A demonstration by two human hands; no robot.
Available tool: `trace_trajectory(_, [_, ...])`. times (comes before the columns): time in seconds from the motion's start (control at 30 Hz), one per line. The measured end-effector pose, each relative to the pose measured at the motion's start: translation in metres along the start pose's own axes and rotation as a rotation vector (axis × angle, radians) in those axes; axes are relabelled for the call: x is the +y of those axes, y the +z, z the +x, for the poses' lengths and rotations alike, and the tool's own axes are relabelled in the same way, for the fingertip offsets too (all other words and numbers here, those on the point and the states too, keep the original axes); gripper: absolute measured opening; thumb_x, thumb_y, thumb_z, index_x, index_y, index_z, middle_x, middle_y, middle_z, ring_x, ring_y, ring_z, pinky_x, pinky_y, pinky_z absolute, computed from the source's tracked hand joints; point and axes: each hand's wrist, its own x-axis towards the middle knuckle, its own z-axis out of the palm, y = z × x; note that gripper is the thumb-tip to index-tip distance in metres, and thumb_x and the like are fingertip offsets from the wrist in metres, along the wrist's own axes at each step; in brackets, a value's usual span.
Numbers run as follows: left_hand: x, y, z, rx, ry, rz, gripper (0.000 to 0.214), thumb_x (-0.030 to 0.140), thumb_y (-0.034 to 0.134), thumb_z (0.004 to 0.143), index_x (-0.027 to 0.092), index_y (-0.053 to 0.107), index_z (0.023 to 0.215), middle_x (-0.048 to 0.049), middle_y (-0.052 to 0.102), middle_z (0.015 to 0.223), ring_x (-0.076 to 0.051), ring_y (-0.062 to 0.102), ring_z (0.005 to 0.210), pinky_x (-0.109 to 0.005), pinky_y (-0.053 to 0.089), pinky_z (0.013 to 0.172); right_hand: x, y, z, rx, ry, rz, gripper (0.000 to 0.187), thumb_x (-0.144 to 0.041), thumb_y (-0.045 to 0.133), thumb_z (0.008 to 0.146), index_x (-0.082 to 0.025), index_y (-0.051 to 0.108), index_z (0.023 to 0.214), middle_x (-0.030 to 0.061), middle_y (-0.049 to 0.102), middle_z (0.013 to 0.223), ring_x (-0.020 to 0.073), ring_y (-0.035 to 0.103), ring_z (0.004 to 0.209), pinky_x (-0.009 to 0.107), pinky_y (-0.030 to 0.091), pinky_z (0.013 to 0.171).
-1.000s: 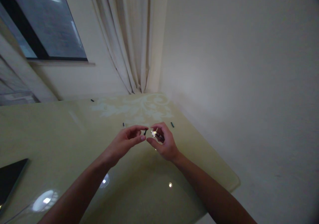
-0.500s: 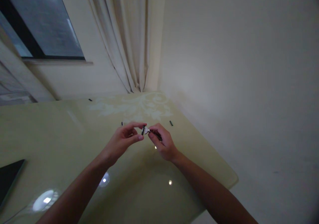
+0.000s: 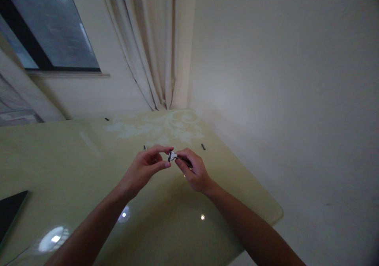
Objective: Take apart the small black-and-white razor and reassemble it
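My left hand [image 3: 143, 170] pinches a small dark bar, which looks like a razor cartridge [image 3: 169, 156], by its two ends between thumb and forefinger. In my right hand [image 3: 195, 171] is a razor [image 3: 185, 161] with a dark handle, its silvery head [image 3: 173, 155] pointing left. The head meets the cartridge between my hands; whether they are locked together I cannot tell. Both hands are held above the pale green table [image 3: 154, 226]. One small dark piece [image 3: 145, 147] lies just beyond my left hand, another [image 3: 203, 146] beyond my right.
Farther back on the table is one more small dark piece [image 3: 107, 119]. A dark flat panel [image 3: 13, 208] juts in at the left edge. A wall [image 3: 266, 100] runs along the table's right side, and curtains [image 3: 151, 41] hang behind it.
The razor's head has moved slightly left, from a small gap to contact with the cartridge. My left hand has hardly moved.
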Motion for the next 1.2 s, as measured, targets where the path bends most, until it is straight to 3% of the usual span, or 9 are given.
trace_trajectory(0.23, [0.005,0.0001,-0.0008,0.02,0.044,0.039,0.039,0.038,0.085,0.076,0.023,0.08,0.112,0.0035,0.051,0.068,-0.01,0.043,0.06,-0.023,0.035,0.052,0.0001,0.0003,-0.0014,0.015,0.005,-0.013,0.02,-0.037,0.059,0.102,-0.023,0.069,0.112,0.0064,0.065,0.094,0.0191,0.059,0.081,0.031,0.046,0.072])
trace_trajectory(0.53, [0.0017,-0.0005,0.0004,0.027,0.113,0.08,0.037,0.035,0.087,0.076,0.027,0.081,0.111,-0.0011,0.064,0.089,-0.009,0.045,0.062,-0.024,0.038,0.052,0.0006,-0.0001,-0.0008,0.024,-0.008,0.002,0.021,-0.036,0.062,0.101,-0.024,0.074,0.112,0.0074,0.07,0.095,0.0206,0.063,0.084,0.033,0.049,0.076])
trace_trajectory(0.83, [0.0003,0.0043,-0.0001,0.042,0.125,0.012,0.033,0.031,0.087,0.075,0.026,0.082,0.107,-0.0007,0.065,0.088,-0.008,0.047,0.061,-0.024,0.039,0.053,-0.0032,0.002,0.0016,0.03,-0.082,0.041,0.021,-0.031,0.061,0.102,-0.025,0.077,0.114,0.008,0.072,0.097,0.0218,0.065,0.09,0.036,0.051,0.083])
trace_trajectory(1.2, [-0.0009,0.0071,-0.0017,0.074,0.149,0.135,0.031,0.031,0.086,0.076,0.027,0.081,0.107,0.0012,0.065,0.087,-0.008,0.049,0.061,-0.023,0.041,0.055,-0.0013,0.0009,-0.001,0.05,-0.12,-0.029,0.023,-0.027,0.059,0.103,-0.022,0.077,0.117,0.009,0.073,0.097,0.0205,0.066,0.089,0.033,0.052,0.082])
